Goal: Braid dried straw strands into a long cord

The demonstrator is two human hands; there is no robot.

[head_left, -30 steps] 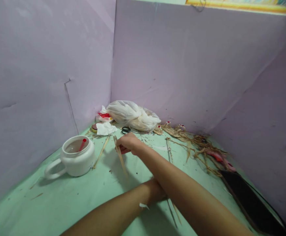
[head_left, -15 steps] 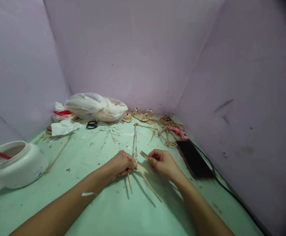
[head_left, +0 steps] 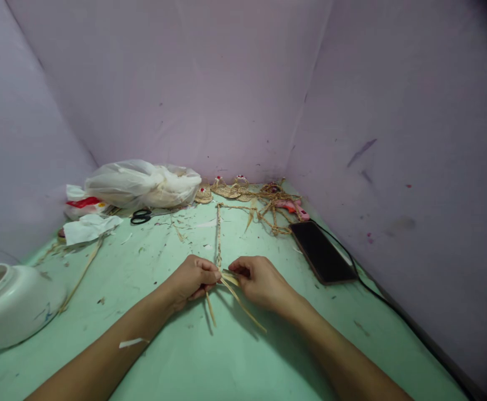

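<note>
A thin braid of dried straw [head_left: 219, 236] runs away from me down the middle of the green table. Its near end is pinched between the thumb and fingers of my left hand [head_left: 195, 281]. Loose straw strands [head_left: 246, 309] fan out from that point toward me, one of them hanging below the left fingers. Just to the right, my right hand [head_left: 260, 281] is closed with its fingertips on a flat straw strip [head_left: 230, 278] beside the braid's end. The curled right fingers partly hide this strip.
Behind lie a stuffed plastic bag [head_left: 143, 184], black-handled scissors [head_left: 140, 216], woven straw pieces with red beads [head_left: 227, 191] and tangled braided cord [head_left: 272, 214]. A phone [head_left: 322, 253] and black cable [head_left: 394, 314] are at right, a white pot [head_left: 22, 301] at left.
My right hand has come in closer to the braid's end, bringing its strip against the other strands. My left hand keeps its pinch. The whole view has shifted slightly.
</note>
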